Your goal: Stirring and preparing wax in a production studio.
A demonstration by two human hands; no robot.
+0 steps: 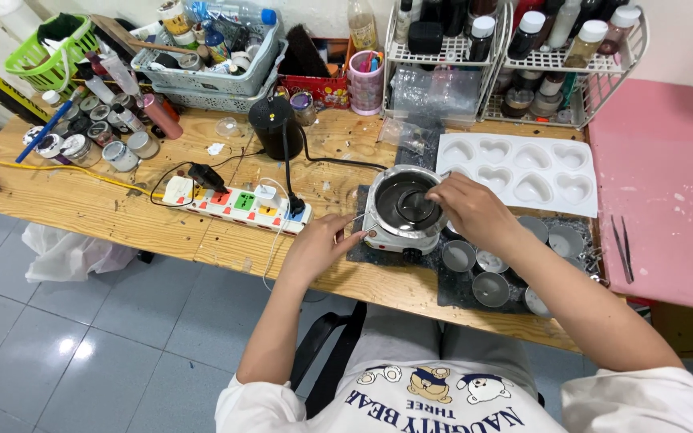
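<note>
We have one view only, head-worn, looking steeply down and forward from close above the bench [82,200], with the wearer's lap at the bottom edge and the wall at top.

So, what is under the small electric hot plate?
A dark mat on the wooden table lies under the hot plate. The mat's covered part cannot be seen.

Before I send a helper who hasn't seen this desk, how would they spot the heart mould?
On the wooden table, look right of the small hotplate. The white mould lies flat before the wire racks, the only tray with heart-shaped hollows.
</note>
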